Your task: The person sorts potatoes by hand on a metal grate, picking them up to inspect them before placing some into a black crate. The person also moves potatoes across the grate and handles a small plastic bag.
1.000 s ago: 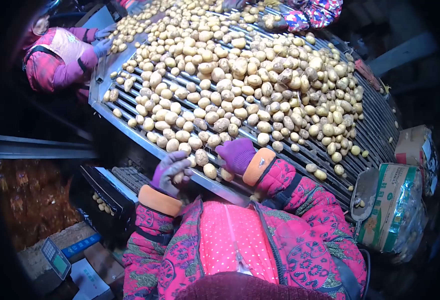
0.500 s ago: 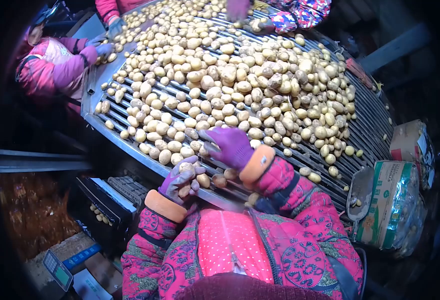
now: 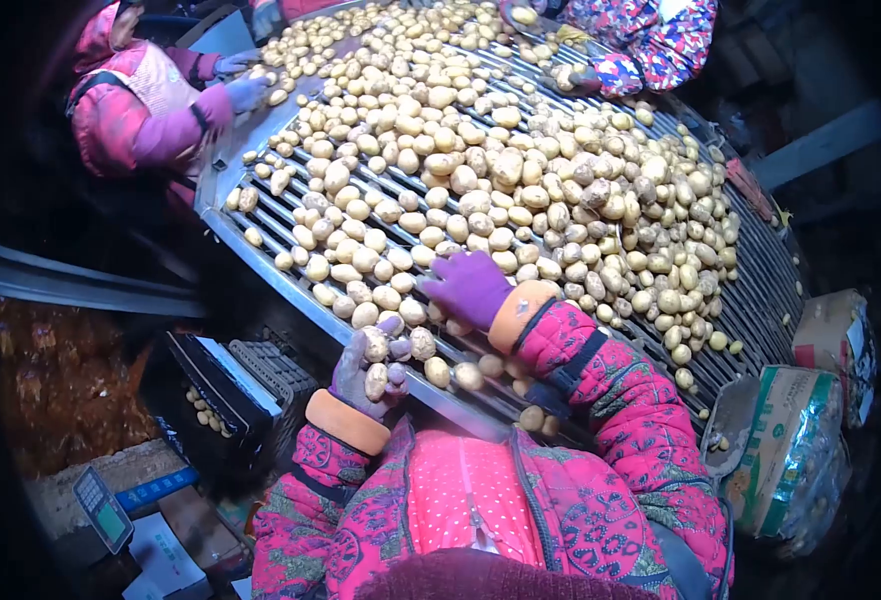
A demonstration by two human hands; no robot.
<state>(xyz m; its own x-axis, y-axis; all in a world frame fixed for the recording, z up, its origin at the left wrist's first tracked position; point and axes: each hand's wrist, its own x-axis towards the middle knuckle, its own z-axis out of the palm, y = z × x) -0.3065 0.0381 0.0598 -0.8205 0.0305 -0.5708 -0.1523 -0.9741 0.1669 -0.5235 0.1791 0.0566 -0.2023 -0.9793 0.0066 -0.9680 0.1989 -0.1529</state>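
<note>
Small pale potatoes (image 3: 440,165) lie heaped over a metal slatted table (image 3: 760,310). My left hand (image 3: 358,378), in a purple-grey glove, is at the near rim with its fingers curled around potatoes (image 3: 375,380); part of its grip is hidden. My right hand (image 3: 468,288), in a purple glove, is palm down over the near side of the heap. Its fingers reach left, a little apart, close over the potatoes there, and I see nothing held in them. A few loose potatoes (image 3: 468,376) sit on the slats between my hands and my jacket.
Across the table's left corner a person in pink (image 3: 150,100) has gloved hands at the potatoes. Another person's patterned sleeve (image 3: 640,40) reaches in at the top. A dark crate (image 3: 210,400) holds potatoes at lower left, near a scale (image 3: 103,510). A metal scoop (image 3: 730,425) and cardboard box (image 3: 785,440) are at right.
The view has shifted, so the table sits lower and further right. My right hand has drawn back from beside the left. The patterned-sleeved person now has a potato in one hand.
</note>
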